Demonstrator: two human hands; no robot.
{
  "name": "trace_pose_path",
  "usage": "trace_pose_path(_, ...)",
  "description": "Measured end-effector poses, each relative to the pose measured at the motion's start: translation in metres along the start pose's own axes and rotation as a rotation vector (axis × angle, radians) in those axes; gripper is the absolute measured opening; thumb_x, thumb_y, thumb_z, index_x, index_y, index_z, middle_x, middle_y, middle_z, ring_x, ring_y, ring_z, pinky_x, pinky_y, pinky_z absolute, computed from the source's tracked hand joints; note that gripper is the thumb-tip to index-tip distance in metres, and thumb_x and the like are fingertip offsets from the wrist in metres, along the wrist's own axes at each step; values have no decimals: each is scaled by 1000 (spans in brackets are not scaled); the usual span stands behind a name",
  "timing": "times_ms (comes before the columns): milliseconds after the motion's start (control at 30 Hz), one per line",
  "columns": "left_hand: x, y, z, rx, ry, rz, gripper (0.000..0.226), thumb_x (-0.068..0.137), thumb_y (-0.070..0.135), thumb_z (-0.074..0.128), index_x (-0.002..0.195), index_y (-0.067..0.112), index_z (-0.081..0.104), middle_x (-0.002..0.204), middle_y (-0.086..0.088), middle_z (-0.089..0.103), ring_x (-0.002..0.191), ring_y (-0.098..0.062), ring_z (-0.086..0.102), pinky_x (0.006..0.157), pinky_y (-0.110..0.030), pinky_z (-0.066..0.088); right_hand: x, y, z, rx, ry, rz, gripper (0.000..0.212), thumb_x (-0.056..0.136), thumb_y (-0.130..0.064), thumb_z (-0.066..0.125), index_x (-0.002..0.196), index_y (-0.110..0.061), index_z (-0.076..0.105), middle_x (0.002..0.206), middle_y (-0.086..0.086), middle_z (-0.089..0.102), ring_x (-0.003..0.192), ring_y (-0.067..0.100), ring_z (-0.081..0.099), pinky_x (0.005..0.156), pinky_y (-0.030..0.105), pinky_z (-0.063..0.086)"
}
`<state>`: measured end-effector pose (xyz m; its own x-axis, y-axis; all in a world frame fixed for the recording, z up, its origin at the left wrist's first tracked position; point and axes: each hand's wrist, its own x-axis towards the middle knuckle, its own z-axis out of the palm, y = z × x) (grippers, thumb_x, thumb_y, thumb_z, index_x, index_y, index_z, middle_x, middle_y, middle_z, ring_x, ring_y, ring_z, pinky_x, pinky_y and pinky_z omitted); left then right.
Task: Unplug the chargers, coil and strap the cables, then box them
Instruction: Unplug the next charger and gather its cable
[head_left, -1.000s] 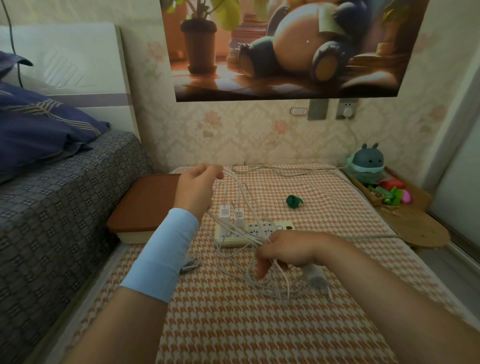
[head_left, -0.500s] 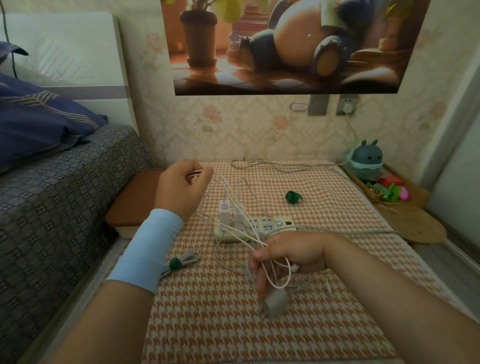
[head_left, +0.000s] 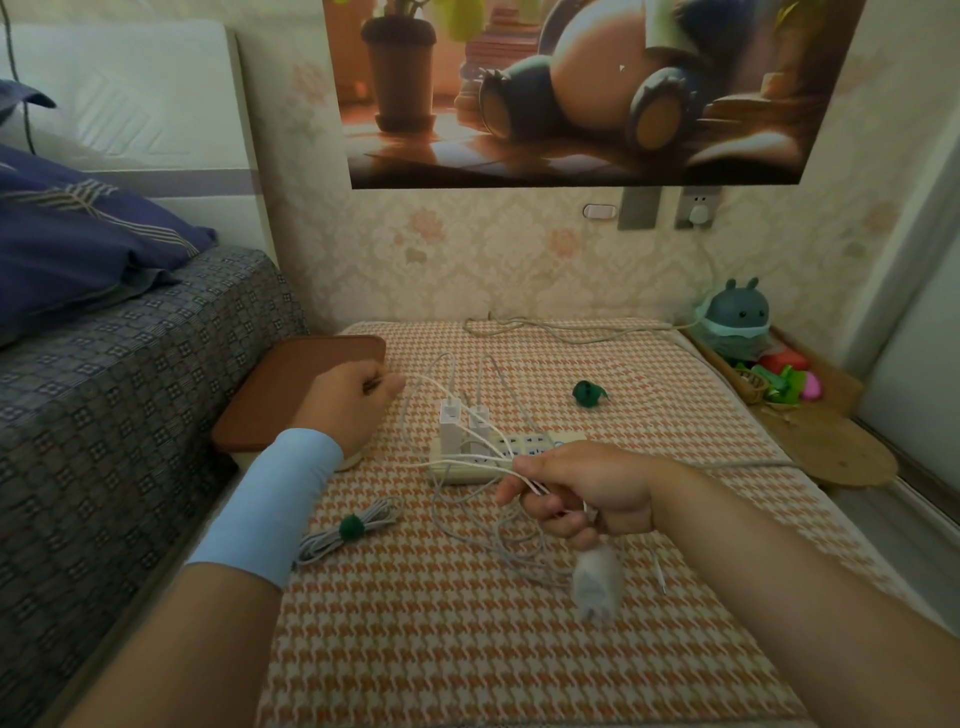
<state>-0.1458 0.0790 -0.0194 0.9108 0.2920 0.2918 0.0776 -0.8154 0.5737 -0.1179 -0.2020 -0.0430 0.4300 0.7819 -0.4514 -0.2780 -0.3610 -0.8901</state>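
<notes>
pale blue wrist sleeve (head_left: 270, 506) on left forearm, right forearm bare

Orange-white houndstooth mat (head_left: 467, 649), white cables (head_left: 467, 470), green strap (head_left: 588, 393)

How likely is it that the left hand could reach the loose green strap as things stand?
Probably not yet. The left hand pinches a white cable stretched to the right hand, and two plugged chargers stand between it and the green strap.

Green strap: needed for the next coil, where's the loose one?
Head view, right of centre: the strap lies on the mat, just beyond the power strip.
</notes>
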Motion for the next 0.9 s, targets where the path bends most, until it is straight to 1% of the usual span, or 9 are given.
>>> trace_pose_path(100,-8,15,-3,271,-195,15,39,97,27,54,135,23,50,140,-8,46,119,-26,50,96,-35,44,-5,-4,-1,-134,53,74,40,109,-40,35,107,-14,64,66,-4,35,50,8,27,42,19,22)
trace_pose_path(233,-43,82,7,363,-247,521,86,86,53,59,156,30,14,164,7,10,151,-14,3,123,-41,2,-11,-12,1,-274,47,115,36,109,-36,35,105,-15,63,66,-3,32,52,11,25,46,24,20)
trace_pose_path(300,-55,95,25,520,-466,617,96,80,69,58,156,35,11,162,14,12,151,-10,1,122,-44,-7,-15,-15,-2,-256,40,80,34,109,-36,37,103,-15,63,67,-2,30,52,11,25,49,26,19)
trace_pose_path(367,-53,86,37,517,-583,491,78,78,66,64,145,41,34,149,15,42,142,-15,33,122,-43,11,-21,-14,-12,-199,19,27,37,108,-39,38,108,-12,63,68,-1,29,50,10,26,50,27,20)
trace_pose_path(433,-46,76,38,385,-495,372,42,80,58,69,117,40,58,113,13,66,111,-15,59,100,-36,45,-27,-11,-22,-169,22,-18,37,108,-38,39,112,-10,63,69,0,29,51,11,26,51,29,22)
trace_pose_path(567,-32,69,36,123,-499,202,26,82,51,72,82,25,71,71,5,68,62,-12,61,65,-31,52,-34,-7,-33,-118,104,-111,35,107,-34,39,110,-9,63,69,-1,29,51,12,26,50,27,27)
trace_pose_path(667,-35,63,36,126,-757,111,24,94,39,60,99,18,69,92,-2,72,80,-14,69,81,-34,57,-31,-2,-35,-109,153,-132,35,109,-32,36,107,-9,63,67,-1,30,50,10,29,49,26,29)
trace_pose_path(733,-41,59,37,-156,-891,-17,23,98,29,57,110,11,64,105,-1,74,95,-14,72,92,-36,56,-28,0,-36,-79,183,-157,34,109,-31,36,105,-9,61,67,-2,31,51,11,30,51,26,28)
trace_pose_path(900,-51,62,52,-725,-783,-71,24,93,18,64,113,6,58,86,-7,71,83,-25,70,97,-49,53,-22,-3,-35,24,290,-266,32,110,-27,35,101,-9,61,65,-3,33,54,12,33,55,28,31)
